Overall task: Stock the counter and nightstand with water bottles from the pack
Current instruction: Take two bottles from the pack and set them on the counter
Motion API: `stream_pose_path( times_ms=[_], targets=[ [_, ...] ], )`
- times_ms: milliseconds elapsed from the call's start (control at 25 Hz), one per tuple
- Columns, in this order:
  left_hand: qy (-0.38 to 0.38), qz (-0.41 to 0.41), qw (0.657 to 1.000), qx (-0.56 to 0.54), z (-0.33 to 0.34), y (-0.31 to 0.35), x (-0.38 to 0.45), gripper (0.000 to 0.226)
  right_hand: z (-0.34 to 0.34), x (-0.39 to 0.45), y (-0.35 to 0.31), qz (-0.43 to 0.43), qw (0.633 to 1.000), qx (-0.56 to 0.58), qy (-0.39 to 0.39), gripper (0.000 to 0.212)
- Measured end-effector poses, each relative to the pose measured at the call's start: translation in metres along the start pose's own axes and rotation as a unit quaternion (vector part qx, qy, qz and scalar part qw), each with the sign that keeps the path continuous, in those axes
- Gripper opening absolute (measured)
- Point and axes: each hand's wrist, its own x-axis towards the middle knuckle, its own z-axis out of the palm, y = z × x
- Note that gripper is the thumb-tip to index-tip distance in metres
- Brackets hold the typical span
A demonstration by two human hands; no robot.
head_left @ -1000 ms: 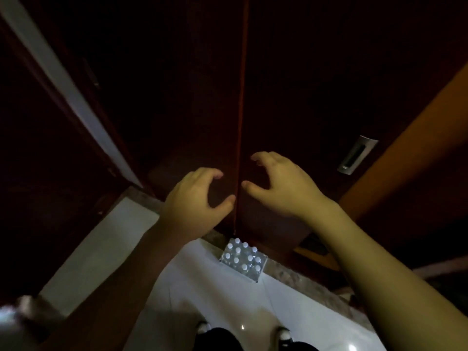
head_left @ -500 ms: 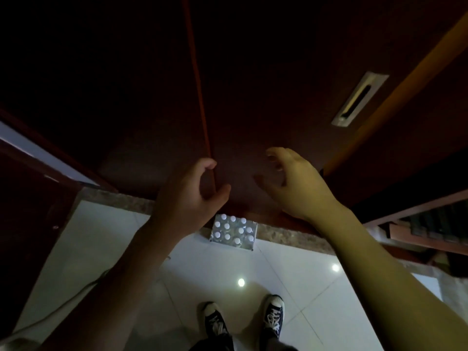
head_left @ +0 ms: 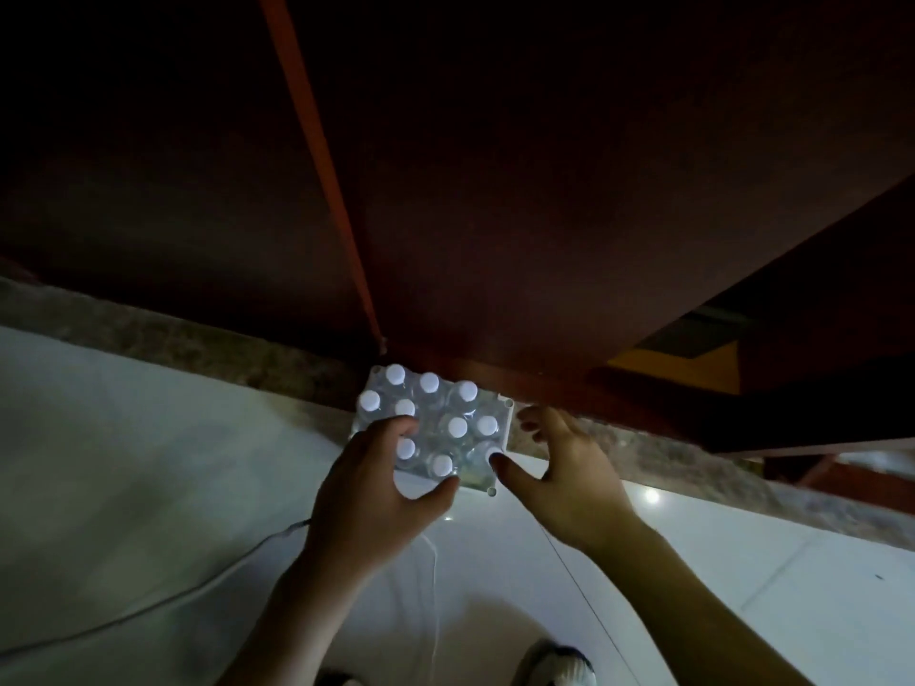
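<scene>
A shrink-wrapped pack of water bottles (head_left: 445,413) with white caps stands on the pale floor against the foot of a dark wooden cabinet. My left hand (head_left: 371,492) hangs over the pack's near left part, fingers curled and spread above the caps. My right hand (head_left: 559,472) is at the pack's right side, fingers apart, its thumb by the near right corner. Neither hand visibly grips anything. The near left bottles are partly hidden by my left hand.
The dark wooden cabinet doors (head_left: 495,190) fill the upper view, with a reddish edge strip (head_left: 322,156) between them. A speckled stone threshold (head_left: 198,339) runs along their base. A thin cable (head_left: 148,606) lies on the white tiled floor (head_left: 124,462). A shoe (head_left: 554,660) shows at the bottom.
The view has dropped much closer to the floor and the pack. Both hands have come down from in front of the cabinet doors to the pack's top and right side.
</scene>
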Motion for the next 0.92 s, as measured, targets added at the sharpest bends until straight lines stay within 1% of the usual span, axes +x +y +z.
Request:
stream_pose_path(
  times_ms=[80,200,240,320,440,520,600,720,800,920],
  targets=[
    [-0.005,0.004,1.000,0.030,0.074,-0.058,0.017,0.066,0.073,0.036,0.063,0.038,0.999,-0.002,-0.011,0.061],
    [-0.032,0.030,0.998,0.048,0.156,-0.116,0.036,0.064,0.152,0.076,0.126,0.072,0.997,0.000,-0.009,0.065],
    [-0.035,0.041,0.997,0.047,0.178,-0.132,0.040,0.064,0.174,0.086,0.141,0.079,0.997,0.009,-0.005,0.067],
    [-0.017,0.061,0.997,0.048,0.210,-0.152,0.046,0.064,0.205,0.099,0.160,0.084,0.996,0.032,0.019,0.069],
    [0.027,0.045,0.999,0.015,0.239,-0.164,0.048,0.059,0.231,0.109,0.174,0.083,0.993,0.046,0.067,0.069],
    [0.035,0.010,0.999,-0.013,0.250,-0.168,0.048,0.058,0.237,0.111,0.177,0.087,0.989,0.080,0.094,0.065],
    [0.039,-0.025,0.999,-0.012,0.257,-0.172,0.050,0.060,0.237,0.110,0.176,0.092,0.985,0.101,0.102,0.060],
    [0.054,-0.020,0.998,0.018,0.247,-0.162,0.050,0.058,0.221,0.103,0.165,0.078,0.986,0.098,0.107,0.055],
    [0.080,0.000,0.997,0.015,0.219,-0.136,0.043,0.056,0.194,0.092,0.147,0.058,0.987,0.096,0.115,0.057],
    [0.127,0.030,0.991,0.000,0.143,-0.068,0.028,0.051,0.124,0.064,0.096,0.035,0.989,0.092,0.113,0.051]
  ],
)
